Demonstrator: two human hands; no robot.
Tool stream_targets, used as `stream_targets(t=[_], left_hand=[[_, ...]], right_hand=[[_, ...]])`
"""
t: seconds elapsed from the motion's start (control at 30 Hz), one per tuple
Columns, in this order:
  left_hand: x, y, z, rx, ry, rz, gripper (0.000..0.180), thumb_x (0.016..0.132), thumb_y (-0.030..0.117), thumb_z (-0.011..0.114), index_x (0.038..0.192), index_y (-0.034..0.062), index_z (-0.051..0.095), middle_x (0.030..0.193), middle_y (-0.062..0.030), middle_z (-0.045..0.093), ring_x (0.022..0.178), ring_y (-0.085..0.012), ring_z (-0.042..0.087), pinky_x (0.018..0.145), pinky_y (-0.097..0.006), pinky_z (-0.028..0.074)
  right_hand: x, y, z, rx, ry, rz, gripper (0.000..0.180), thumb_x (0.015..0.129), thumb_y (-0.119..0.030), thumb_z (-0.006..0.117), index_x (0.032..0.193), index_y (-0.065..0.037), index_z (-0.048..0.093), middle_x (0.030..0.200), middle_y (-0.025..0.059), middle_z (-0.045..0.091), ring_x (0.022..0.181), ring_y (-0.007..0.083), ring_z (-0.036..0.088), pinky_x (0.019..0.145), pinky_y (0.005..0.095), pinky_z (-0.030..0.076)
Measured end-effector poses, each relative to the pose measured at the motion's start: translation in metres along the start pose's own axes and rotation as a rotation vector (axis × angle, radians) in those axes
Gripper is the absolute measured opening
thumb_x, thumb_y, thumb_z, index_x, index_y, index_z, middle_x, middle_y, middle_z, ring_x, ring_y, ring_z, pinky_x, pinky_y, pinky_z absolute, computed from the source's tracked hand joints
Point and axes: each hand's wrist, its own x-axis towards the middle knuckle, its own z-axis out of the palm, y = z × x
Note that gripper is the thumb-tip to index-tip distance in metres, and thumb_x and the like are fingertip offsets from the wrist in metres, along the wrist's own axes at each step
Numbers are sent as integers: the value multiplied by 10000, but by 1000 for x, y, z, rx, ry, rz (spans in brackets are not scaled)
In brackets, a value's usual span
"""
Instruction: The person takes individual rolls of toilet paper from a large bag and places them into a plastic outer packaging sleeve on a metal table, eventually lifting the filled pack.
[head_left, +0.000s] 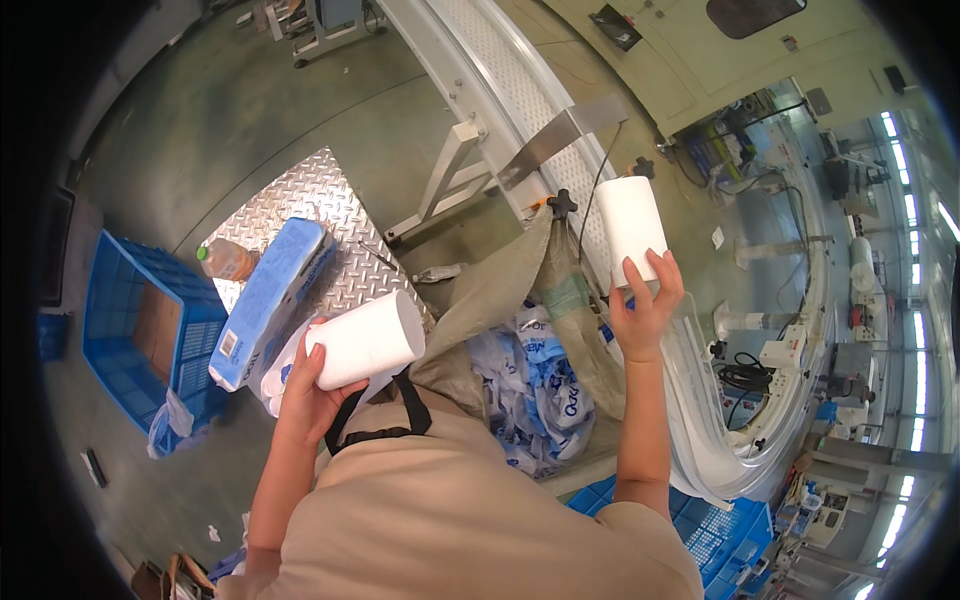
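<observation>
My left hand point(308, 398) is closed around the lower end of a white paper roll point(368, 340), which lies tilted in front of my body. Out to the right, my right hand point(645, 310) grips the bottom of another white paper roll point(630, 220). That one stands nearly upright at the conveyor's rail; whether it touches the belt I cannot tell. Beside my left hand lies a blue and white plastic pack point(270, 295) on a diamond-plate metal surface point(318, 185). Between my arms hangs an open cloth sack point(490, 275) filled with crumpled blue and white plastic wrappers point(535, 385).
A conveyor point(515, 85) curves from the top toward the right. A bottle point(228, 262) with a green cap stands beside the pack. Blue crates sit at the left point(125, 300) and lower right point(735, 530). A large pale machine point(690, 65) fills the upper right.
</observation>
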Motion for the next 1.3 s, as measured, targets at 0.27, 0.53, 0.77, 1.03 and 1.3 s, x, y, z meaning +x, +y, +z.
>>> stream_targets(t=[0.27,0.53,0.77,1.03,1.3], left_hand=[[2,1,0,24,-6,27,535,897,329,543,1345,163,303,1276,-98,454,1060,-271,568,757,-381,570],[13,4,15,19,-35,14,563,908,384,519,1377,177,287,1304,-67,443,1080,-243,550,780,-367,546],[15,7,28,84,-37,31,565,910,298,551,1366,147,255,1280,-111,405,1153,-246,476,878,-440,502],[16,-11,-3,47,-52,111,706,915,446,494,1451,179,120,1437,-149,256,1263,-289,368,960,-461,407],[25,-128,-301,919,1378,-178,896,738,544,639,1364,2,297,1281,-268,428,1170,-423,438,1000,-472,336]], right_hand=[[8,2,4,18,47,107,511,698,-20,699,1176,-103,540,1227,107,459,1163,354,426,934,434,392],[-3,103,65,1331,-203,1678,665,834,-355,647,1244,82,358,1177,260,414,979,389,511,821,570,520],[59,-88,26,1364,-429,928,643,891,-250,572,1415,-74,244,1334,205,389,1172,296,468,895,346,441],[39,-108,25,1427,-50,1119,509,803,-44,639,1259,4,420,1192,154,501,1107,273,504,950,397,433],[-14,97,60,1038,-37,1472,588,814,-296,690,1248,7,432,1185,190,501,1044,318,537,822,433,529]])
